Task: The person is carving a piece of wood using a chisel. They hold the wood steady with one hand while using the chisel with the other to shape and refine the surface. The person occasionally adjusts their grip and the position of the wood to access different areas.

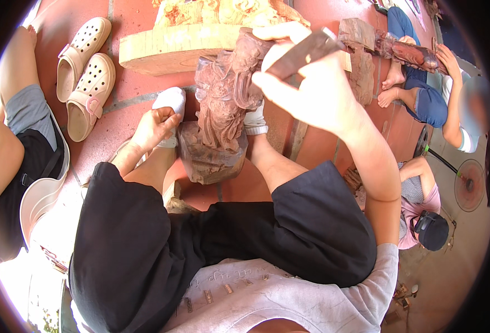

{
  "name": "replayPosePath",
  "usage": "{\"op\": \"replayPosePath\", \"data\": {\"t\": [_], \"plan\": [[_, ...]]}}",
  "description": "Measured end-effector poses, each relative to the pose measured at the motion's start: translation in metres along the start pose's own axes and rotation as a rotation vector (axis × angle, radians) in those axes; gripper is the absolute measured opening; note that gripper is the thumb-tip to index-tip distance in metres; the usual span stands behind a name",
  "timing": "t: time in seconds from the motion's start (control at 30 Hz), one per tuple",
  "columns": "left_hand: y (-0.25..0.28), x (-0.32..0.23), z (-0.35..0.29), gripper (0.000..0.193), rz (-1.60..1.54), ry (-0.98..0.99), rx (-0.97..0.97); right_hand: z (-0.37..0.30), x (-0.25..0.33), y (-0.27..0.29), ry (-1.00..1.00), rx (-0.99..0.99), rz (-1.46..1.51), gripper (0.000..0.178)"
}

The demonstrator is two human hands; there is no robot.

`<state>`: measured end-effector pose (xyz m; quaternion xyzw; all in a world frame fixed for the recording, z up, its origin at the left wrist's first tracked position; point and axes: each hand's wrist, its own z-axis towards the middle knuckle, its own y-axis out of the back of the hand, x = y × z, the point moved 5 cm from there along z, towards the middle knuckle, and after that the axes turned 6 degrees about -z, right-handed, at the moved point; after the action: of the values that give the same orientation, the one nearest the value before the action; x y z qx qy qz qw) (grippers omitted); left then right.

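A reddish-brown carved wooden figure (pixel 223 97) stands tilted between my feet, its rough block base (pixel 209 155) toward me. My right hand (pixel 325 89) is closed around a flat, dark rectangular piece (pixel 306 53), whose exact kind I cannot make out. That hand is at the figure's upper right, its extended finger by the top of the carving. To the left of the figure, my left hand (pixel 155 129) has its fingers curled together beside my white-socked foot (pixel 170 102). Whether anything is pinched in those fingers is hidden.
Beyond the figure lies a large pale wood carving (pixel 167 53) on a thick slab. Beige clogs (pixel 92 83) rest on the red tiles at left. A person sits at far left; at right one person (pixel 450 94) handles another dark carving (pixel 406 53), and another sits near a fan (pixel 470 185).
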<state>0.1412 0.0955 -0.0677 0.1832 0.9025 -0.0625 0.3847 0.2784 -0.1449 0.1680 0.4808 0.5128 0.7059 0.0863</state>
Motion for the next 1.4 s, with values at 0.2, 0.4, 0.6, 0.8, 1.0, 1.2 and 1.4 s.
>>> {"op": "replayPosePath", "data": {"t": [0.2, 0.4, 0.6, 0.8, 1.0, 1.2, 1.4], "plan": [[0.003, 0.003, 0.0, 0.034, 0.027, -0.022, 0.013, -0.002, 0.001, -0.001, -0.01, -0.043, -0.009, 0.028], [-0.001, -0.006, 0.0, 0.032, 0.046, -0.029, 0.019, -0.001, 0.0, -0.002, 0.041, -0.115, -0.103, 0.026], [0.003, 0.003, -0.002, 0.034, 0.005, -0.028, 0.018, -0.004, 0.004, -0.005, 0.078, -0.073, -0.119, 0.033], [0.001, 0.004, 0.002, 0.036, -0.016, -0.041, 0.032, 0.002, -0.004, 0.006, 0.126, -0.139, -0.01, 0.019], [0.001, 0.002, 0.001, 0.035, -0.045, -0.046, 0.024, -0.008, -0.008, 0.003, 0.113, -0.067, 0.167, 0.01], [0.001, 0.002, 0.0, 0.034, -0.045, -0.056, 0.018, -0.007, -0.01, -0.004, 0.081, -0.028, 0.09, 0.01], [0.003, 0.003, 0.002, 0.035, -0.007, -0.03, 0.017, -0.008, -0.004, -0.009, 0.097, 0.041, 0.168, 0.012]]}}
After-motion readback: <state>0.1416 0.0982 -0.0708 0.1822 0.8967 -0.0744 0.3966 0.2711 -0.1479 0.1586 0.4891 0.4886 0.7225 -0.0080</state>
